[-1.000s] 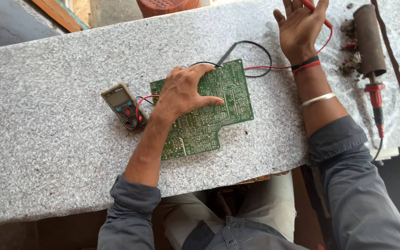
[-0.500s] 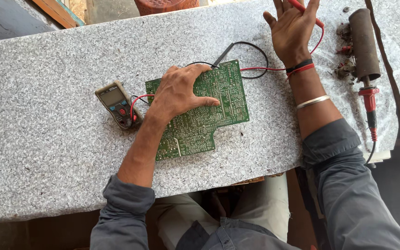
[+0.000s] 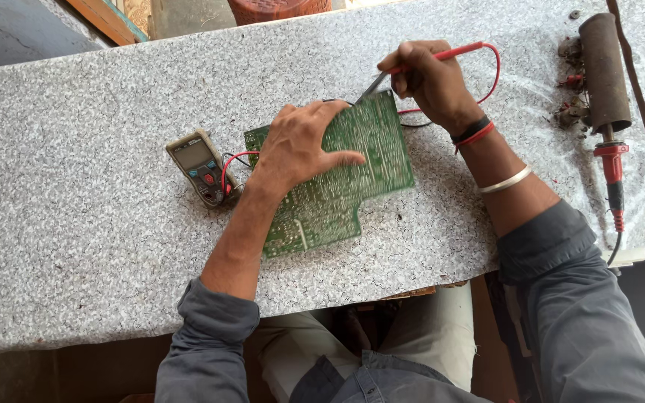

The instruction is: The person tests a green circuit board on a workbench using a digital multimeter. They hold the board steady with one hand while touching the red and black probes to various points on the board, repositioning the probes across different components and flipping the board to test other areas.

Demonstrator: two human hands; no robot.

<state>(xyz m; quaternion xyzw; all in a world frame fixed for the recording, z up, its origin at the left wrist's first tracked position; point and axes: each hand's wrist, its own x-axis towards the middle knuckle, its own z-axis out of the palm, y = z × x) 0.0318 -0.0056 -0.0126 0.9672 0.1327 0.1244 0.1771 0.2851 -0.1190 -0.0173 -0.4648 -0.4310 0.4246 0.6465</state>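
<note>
A green circuit board [image 3: 352, 183] lies solder side up on a grey speckled stone table [image 3: 76, 246]. My left hand [image 3: 301, 145] rests flat on the board's upper left part, pressing it down. My right hand [image 3: 431, 78] grips a red test probe [image 3: 412, 66], whose metal tip touches the board's top edge. Red and black leads run from the probes to a small tan multimeter [image 3: 198, 166] lying left of the board.
A soldering iron [image 3: 608, 97] with a dark cylindrical body and red handle lies at the table's right end, bits of debris beside it. A terracotta pot [image 3: 278, 9] stands beyond the far edge. My knees sit below the near edge.
My right hand came down from the table's far edge with the red probe and set its tip against the board's top edge. My left hand stayed on the board.
</note>
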